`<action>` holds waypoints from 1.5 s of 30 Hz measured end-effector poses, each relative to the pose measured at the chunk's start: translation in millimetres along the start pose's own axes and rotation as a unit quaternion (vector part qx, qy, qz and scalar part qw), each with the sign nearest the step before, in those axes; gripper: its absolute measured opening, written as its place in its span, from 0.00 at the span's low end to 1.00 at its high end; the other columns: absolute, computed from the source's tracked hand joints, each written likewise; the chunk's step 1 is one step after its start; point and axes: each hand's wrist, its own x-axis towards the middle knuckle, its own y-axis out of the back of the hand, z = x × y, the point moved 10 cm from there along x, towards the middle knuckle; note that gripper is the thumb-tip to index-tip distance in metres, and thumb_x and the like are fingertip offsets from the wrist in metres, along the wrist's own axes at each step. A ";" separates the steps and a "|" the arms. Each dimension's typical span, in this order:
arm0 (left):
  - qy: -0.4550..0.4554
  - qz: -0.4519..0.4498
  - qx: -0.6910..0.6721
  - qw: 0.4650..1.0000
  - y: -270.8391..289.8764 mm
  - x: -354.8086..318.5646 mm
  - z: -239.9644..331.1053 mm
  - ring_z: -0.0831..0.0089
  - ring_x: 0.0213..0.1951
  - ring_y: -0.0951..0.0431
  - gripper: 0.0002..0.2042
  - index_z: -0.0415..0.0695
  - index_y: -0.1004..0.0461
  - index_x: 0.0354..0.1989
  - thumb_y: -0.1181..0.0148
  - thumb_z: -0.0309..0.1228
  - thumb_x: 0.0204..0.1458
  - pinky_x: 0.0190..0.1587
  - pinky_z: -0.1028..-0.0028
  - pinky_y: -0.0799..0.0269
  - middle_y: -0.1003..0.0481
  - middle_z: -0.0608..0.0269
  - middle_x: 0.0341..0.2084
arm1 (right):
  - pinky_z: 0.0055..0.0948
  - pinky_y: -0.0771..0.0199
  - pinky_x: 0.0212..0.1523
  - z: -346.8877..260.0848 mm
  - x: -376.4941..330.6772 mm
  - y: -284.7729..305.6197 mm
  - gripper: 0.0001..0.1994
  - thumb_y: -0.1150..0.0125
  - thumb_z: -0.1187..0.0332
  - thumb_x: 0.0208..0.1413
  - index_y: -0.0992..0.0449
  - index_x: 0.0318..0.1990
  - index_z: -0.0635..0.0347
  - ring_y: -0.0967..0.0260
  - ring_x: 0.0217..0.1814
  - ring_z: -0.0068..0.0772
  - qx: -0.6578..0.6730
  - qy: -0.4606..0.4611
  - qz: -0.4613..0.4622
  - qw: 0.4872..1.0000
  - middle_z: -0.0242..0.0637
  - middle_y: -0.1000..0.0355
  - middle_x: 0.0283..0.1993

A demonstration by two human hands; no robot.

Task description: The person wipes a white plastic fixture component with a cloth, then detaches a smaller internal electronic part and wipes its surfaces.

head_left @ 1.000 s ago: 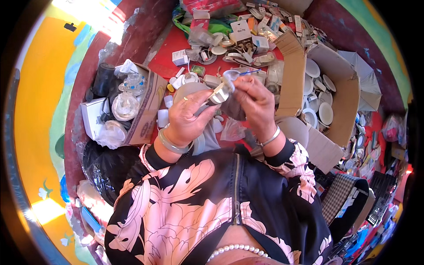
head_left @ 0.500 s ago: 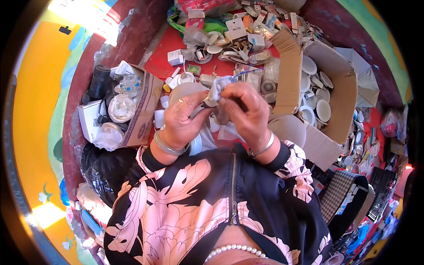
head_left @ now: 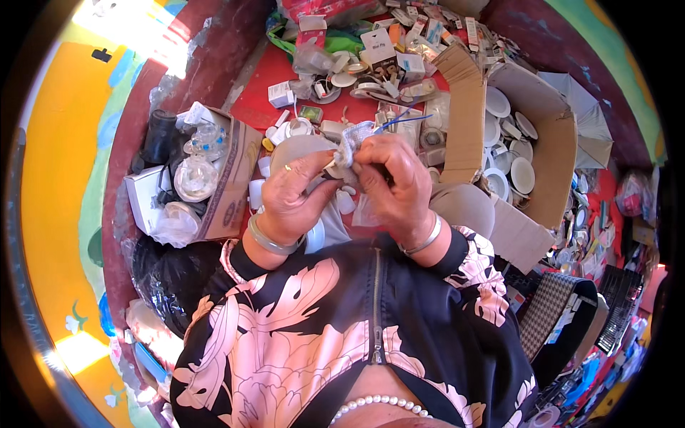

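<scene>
Both hands meet in the middle, in front of my chest, around a small grey-white bundle (head_left: 349,145) that looks wrapped in thin, crinkled material. Thin blue wires (head_left: 407,120) stick out from its upper right end. My right hand (head_left: 397,187) pinches the bundle from the right, thumb against bent fingers. My left hand (head_left: 294,200) is closed at its lower left end, thumb and forefinger pinching something pale there. The fingers partly hide the bundle, so I cannot make out what is inside.
At left stands a carton (head_left: 232,175) with clear plastic pieces and a white box. On the right, an open carton (head_left: 467,121) holds several round white lamp discs (head_left: 523,176). Ahead, small boxes and fittings lie on a red cloth (head_left: 253,85). A black plastic bag (head_left: 171,282) sits lower left.
The bundle has turned slightly in my fingers, and its blue wires now spread further right. Both hands have shifted a little to the left, still gripping it.
</scene>
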 end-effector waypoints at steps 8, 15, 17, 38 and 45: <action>0.285 0.087 -0.302 0.906 2.5 -9.3 -63.9 0.70 0.33 0.22 0.11 0.34 0.28 0.41 0.41 0.26 0.50 0.41 0.76 0.29 0.23 0.56 0.34 | 0.18 0.34 0.39 114.3 -12.9 42.1 0.03 0.46 0.78 0.54 0.29 0.36 0.63 0.34 0.36 0.18 0.210 -0.302 0.104 0.924 0.32 0.30 0.35; 0.421 0.120 -0.487 0.755 -9.0 -28.4 -105.0 0.68 0.37 0.22 0.11 0.38 0.29 0.40 0.45 0.32 0.54 0.41 0.71 0.27 0.23 0.56 0.36 | 0.22 0.34 0.46 50.4 -2.2 63.7 0.06 0.51 0.78 0.57 0.32 0.41 0.64 0.33 0.42 0.24 0.236 -0.164 0.207 0.935 0.35 0.31 0.42; 0.400 0.088 -0.476 0.778 -14.5 -21.9 -95.2 0.68 0.37 0.22 0.11 0.38 0.29 0.39 0.45 0.32 0.53 0.41 0.72 0.28 0.24 0.56 0.36 | 0.24 0.33 0.47 27.7 3.1 36.2 0.09 0.51 0.79 0.56 0.33 0.44 0.63 0.33 0.44 0.26 0.169 -0.071 0.091 0.979 0.38 0.31 0.44; 0.421 -0.064 -0.573 0.701 -39.8 -21.9 -76.1 0.65 0.35 0.21 0.17 0.36 0.29 0.44 0.44 0.36 0.52 0.41 0.73 0.26 0.24 0.53 0.35 | 0.37 0.32 0.41 27.9 -3.5 -39.1 0.21 0.38 0.72 0.42 0.29 0.48 0.54 0.33 0.42 0.43 -0.137 0.108 -0.185 0.967 0.42 0.31 0.46; 0.434 -0.148 -0.530 0.713 -56.9 -24.5 -64.8 0.65 0.38 0.22 0.21 0.35 0.33 0.50 0.44 0.36 0.52 0.41 0.72 0.26 0.25 0.53 0.37 | 0.28 0.32 0.34 56.2 -2.2 -20.0 0.08 0.47 0.68 0.56 0.26 0.37 0.63 0.32 0.33 0.35 0.009 -0.092 -0.141 0.986 0.39 0.28 0.31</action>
